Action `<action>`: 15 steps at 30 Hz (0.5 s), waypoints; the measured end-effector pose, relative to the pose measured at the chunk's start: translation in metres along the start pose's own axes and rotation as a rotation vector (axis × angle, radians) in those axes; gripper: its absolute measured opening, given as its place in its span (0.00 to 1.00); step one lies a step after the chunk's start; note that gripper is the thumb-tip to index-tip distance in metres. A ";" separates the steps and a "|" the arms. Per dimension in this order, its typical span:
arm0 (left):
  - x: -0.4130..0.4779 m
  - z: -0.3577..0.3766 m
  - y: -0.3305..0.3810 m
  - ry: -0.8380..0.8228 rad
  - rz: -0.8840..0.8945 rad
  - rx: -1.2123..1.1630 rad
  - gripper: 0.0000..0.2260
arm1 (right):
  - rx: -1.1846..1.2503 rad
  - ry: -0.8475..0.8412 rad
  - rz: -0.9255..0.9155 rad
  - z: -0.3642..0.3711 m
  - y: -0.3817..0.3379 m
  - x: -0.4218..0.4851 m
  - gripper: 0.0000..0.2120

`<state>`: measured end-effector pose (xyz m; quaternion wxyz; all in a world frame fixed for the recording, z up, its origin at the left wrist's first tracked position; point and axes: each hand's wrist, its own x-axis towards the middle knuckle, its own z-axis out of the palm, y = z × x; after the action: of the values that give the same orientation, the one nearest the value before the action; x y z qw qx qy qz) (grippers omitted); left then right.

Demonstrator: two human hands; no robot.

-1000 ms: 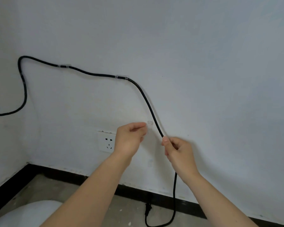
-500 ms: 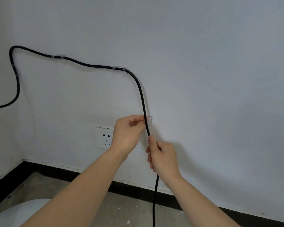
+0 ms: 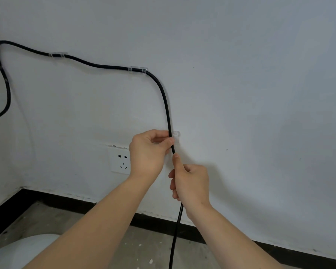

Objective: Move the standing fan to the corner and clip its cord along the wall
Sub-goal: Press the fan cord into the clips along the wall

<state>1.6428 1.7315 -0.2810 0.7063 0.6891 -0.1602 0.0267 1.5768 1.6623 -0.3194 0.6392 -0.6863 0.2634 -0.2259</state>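
Note:
A black fan cord (image 3: pixel 164 94) runs along the white wall through two clear clips (image 3: pixel 58 54) (image 3: pixel 137 69), then bends down. A third clear clip (image 3: pixel 176 137) sticks to the wall just right of the cord. My left hand (image 3: pixel 147 152) pinches the cord at that clip, thumb and fingers pressed against it. My right hand (image 3: pixel 190 181) grips the cord just below, index finger laid along it. Below my right hand the cord hangs to the bottom edge. The fan's white rounded base (image 3: pixel 21 251) shows at the lower left.
A white wall socket (image 3: pixel 120 161) sits left of my left hand. A black skirting board (image 3: pixel 66 199) runs along the wall's foot above a bare concrete floor (image 3: pixel 147 247). The room's corner lies at the far left.
My right hand has swung the cord left until it hangs straight beside the third clip. My left hand has gone from holding the clip alone to pinching the cord there.

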 end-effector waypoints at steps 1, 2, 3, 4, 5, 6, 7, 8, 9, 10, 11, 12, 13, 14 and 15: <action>0.000 0.001 0.001 0.010 0.011 0.017 0.08 | -0.002 0.006 -0.004 -0.001 -0.001 0.000 0.26; 0.000 0.002 0.001 0.016 0.019 0.026 0.09 | -0.006 0.010 -0.011 -0.002 -0.003 0.000 0.26; 0.000 0.002 0.001 0.021 0.024 0.033 0.09 | -0.012 0.012 -0.019 -0.003 -0.005 0.000 0.26; 0.000 0.002 0.002 0.023 0.028 0.043 0.09 | -0.019 0.014 -0.026 -0.004 -0.006 0.001 0.26; 0.000 0.003 0.002 0.024 0.029 0.052 0.09 | -0.027 0.016 -0.033 -0.005 -0.008 0.001 0.26; 0.000 0.003 0.003 0.025 0.028 0.057 0.09 | -0.034 0.017 -0.039 -0.006 -0.010 0.001 0.26; 0.000 0.003 0.003 0.026 0.024 0.059 0.09 | -0.041 0.017 -0.044 -0.007 -0.011 0.001 0.26; -0.001 0.003 0.004 0.027 0.020 0.061 0.08 | -0.048 0.017 -0.050 -0.007 -0.012 0.002 0.26; -0.001 0.003 0.004 0.028 0.016 0.064 0.08 | -0.057 0.017 -0.056 -0.008 -0.013 0.002 0.26; -0.001 0.003 0.005 0.027 0.013 0.068 0.07 | -0.068 0.017 -0.061 -0.009 -0.014 0.003 0.26; -0.002 0.004 0.005 0.025 0.011 0.071 0.07 | -0.079 0.018 -0.066 -0.010 -0.015 0.003 0.26; -0.002 0.004 0.006 0.025 0.008 0.076 0.06 | -0.093 0.020 -0.072 -0.011 -0.016 0.004 0.26; -0.002 0.005 0.006 0.029 0.007 0.084 0.06 | -0.106 0.023 -0.078 -0.012 -0.017 0.005 0.26; -0.002 0.006 0.007 0.038 0.009 0.100 0.06 | -0.120 0.026 -0.087 -0.013 -0.018 0.005 0.26; -0.003 0.007 0.008 0.050 0.013 0.123 0.06 | -0.134 0.029 -0.099 -0.014 -0.019 0.006 0.25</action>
<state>1.6370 1.7256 -0.2741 0.6663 0.7290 -0.1453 0.0582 1.5734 1.6483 -0.2993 0.5760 -0.7365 0.2530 -0.2487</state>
